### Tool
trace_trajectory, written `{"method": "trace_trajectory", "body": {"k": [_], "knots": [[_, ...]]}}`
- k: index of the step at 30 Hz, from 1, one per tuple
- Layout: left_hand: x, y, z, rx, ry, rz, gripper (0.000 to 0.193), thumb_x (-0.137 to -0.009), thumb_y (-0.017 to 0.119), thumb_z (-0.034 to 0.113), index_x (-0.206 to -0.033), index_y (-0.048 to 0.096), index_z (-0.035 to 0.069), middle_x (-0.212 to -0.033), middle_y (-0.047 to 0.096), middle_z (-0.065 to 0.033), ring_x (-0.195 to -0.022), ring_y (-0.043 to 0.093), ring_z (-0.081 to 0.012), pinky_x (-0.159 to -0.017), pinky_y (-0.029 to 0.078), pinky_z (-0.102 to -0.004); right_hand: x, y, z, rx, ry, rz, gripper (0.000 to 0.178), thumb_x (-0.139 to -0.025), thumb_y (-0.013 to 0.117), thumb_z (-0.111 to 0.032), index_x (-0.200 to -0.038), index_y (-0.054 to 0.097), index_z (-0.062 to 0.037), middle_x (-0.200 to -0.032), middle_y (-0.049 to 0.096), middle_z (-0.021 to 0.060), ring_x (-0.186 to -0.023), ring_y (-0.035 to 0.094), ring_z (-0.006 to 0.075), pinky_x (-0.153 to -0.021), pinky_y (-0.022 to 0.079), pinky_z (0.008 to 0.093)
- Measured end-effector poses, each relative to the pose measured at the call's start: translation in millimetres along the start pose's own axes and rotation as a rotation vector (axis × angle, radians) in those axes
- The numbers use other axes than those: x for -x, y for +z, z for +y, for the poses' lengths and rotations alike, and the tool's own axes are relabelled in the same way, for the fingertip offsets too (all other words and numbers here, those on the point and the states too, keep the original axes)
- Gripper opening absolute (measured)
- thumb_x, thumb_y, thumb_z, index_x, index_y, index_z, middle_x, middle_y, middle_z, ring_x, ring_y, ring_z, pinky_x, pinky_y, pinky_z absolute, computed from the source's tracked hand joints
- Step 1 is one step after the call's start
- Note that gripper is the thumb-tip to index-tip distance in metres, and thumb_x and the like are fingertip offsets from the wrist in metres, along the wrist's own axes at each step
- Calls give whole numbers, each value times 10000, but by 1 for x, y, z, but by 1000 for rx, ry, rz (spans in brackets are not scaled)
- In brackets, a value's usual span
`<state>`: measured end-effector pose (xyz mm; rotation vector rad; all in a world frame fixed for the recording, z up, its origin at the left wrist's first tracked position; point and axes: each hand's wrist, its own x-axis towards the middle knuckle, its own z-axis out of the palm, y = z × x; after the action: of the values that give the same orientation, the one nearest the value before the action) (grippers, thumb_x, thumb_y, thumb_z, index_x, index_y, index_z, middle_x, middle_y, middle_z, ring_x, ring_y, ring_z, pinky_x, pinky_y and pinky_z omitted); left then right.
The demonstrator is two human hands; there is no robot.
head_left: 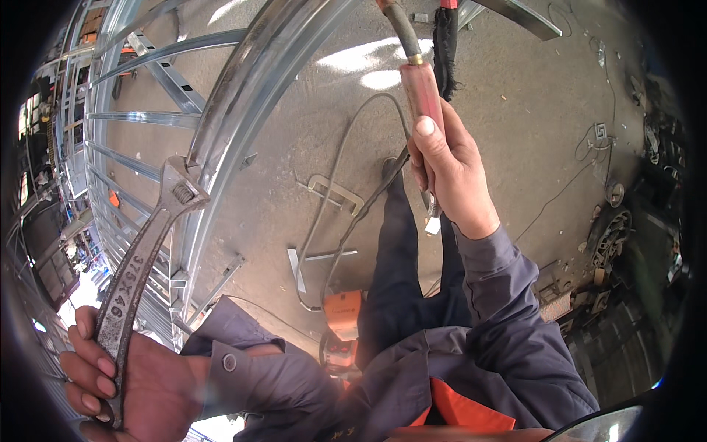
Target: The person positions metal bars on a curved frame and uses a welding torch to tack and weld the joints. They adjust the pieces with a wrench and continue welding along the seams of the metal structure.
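My left hand (pixel 140 383), at the lower left, is closed round the handle of a large steel adjustable wrench (pixel 143 254). The wrench slants up to the right, and its jaw end meets the edge of a long galvanized metal rail (pixel 236 110); whether the jaws grip that edge I cannot tell. My right hand (pixel 456 166) is wrapped round the pinkish-red handle of a welding torch (pixel 423 88), held upright at the upper middle. Its dark curved neck rises from a brass collar toward the top edge, where the tip is cut off. Below the hand hangs a small white piece (pixel 433 225).
A frame of metal bars (pixel 140 118) fills the left side. On the concrete floor lie a looped cable (pixel 346 140), a C-shaped clamp (pixel 335 191) and metal strips (pixel 324 255). An orange machine (pixel 342 313) stands by my legs; dark clutter (pixel 611 236) lines the right.
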<state>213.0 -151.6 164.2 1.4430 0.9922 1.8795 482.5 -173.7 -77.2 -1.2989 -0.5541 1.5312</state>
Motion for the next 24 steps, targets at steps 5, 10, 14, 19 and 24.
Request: {"method": "trace_trajectory", "body": {"k": [5,10,14,19,24], "knots": [[1,-3,2,27,-12,-3,202,-863,557,220,-752,479,70,-732,347,-89,-759,412,-256,-1033,299,-518,-3,-2,5,-17,-21,-26,696,-1034,625,-481,-1522,441,-21,-827,522,-12,-630,465,43,-534,403,211],[0,0,2,55,-25,-45,197,-868,566,212,-753,484,74,-721,348,-70,-758,417,-238,-1054,296,-505,-13,-2,8,54,14,-83,785,-999,662,-536,-1521,445,9,-1017,633,68,-804,600,106,-697,497,261],[1,2,2,46,-31,-16,200,-868,578,216,-753,491,78,-716,348,-62,-754,419,-229,-1053,299,-497,-23,5,17,87,-125,-80,796,-996,657,-544,-1524,441,11,-1307,636,174,-1226,595,234,-1044,463,365],[1,3,4,50,-50,-19,200,-865,586,211,-748,495,76,-717,352,-62,-755,420,-225,-1041,302,-488,-29,5,19,95,-136,-109,801,-996,649,-552,-1529,438,8,-1321,638,188,-1241,606,246,-1048,472,374],[1,1,6,66,-58,-13,210,-872,580,213,-738,513,67,-723,365,-63,-757,423,-223,-1028,302,-475,-33,7,16,149,-177,-107,808,-999,628,-576,-1525,444,8,-1301,651,198,-1201,639,266,-1019,498,383]]}}
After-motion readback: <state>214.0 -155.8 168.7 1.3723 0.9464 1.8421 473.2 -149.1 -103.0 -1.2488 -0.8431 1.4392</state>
